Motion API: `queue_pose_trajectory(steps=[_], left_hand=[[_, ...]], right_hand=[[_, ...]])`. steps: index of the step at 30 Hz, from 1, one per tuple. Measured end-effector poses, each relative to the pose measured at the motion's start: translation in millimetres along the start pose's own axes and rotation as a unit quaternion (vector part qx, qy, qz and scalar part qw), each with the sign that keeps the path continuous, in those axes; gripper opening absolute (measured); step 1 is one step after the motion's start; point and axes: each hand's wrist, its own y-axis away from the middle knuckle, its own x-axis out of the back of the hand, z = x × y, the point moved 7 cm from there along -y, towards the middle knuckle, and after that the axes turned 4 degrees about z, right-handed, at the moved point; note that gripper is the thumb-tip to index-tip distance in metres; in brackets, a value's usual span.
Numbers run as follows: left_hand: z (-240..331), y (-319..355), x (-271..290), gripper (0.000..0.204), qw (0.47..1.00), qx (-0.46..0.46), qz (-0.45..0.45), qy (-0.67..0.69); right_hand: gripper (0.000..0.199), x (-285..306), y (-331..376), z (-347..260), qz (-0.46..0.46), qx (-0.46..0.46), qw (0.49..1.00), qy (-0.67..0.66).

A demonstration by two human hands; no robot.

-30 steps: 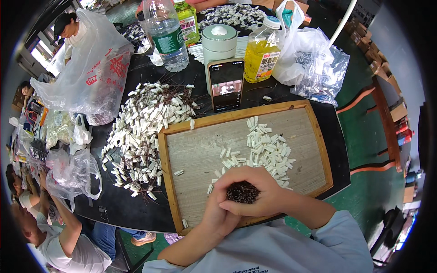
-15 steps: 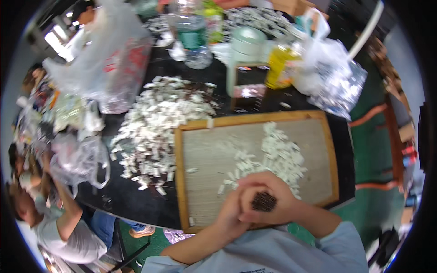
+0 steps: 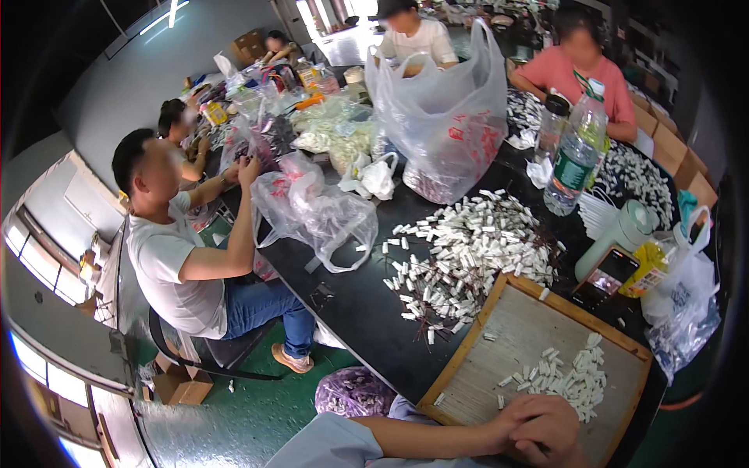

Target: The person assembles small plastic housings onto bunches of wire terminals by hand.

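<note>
head view: hands [image 3: 558,417] meet by white pieces [image 3: 589,368], fingers [image 3: 530,431] bent, grip unclear; phone [image 3: 611,275] and bottle [image 3: 572,171] stand beyond.

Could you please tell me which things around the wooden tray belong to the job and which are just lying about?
Probably the job:
wooden tray
white pieces on it
wired heap beside it

Probably just lying about:
phone
green flask
water bottle
yellow bottle
</note>
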Motion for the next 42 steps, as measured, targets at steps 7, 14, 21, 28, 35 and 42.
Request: queue_pose_trajectory(steps=[7,14,21,28,35,42], left_hand=[[36,3,-26,0.037,0.993,-0.014,-0.085,0.075],[112,-5,-17,0.03,0.994,-0.007,0.053,-0.093],[115,17,-68,0.018,0.672,-0.325,-0.126,-0.654],[110,16,-71,0.021,0.579,-0.284,-0.082,-0.76],[131,31,-91,0.023,0.76,-0.302,-0.259,-0.513],[127,36,-93,0.024,0.655,-0.296,-0.27,-0.641]], right_hand=[[0.074,-8,25,0,0.046,-0.06,0.996,0.054],[0.089,-11,102,62,0.159,-0.397,0.825,-0.37],[0.034,-60,68,20,0.009,-0.507,0.614,-0.605],[0.014,-71,109,42,0.016,-0.612,0.526,-0.59],[0.014,-69,100,43,-0.023,-0.595,0.554,-0.581],[0.015,-77,100,47,-0.042,-0.579,0.577,-0.575]])
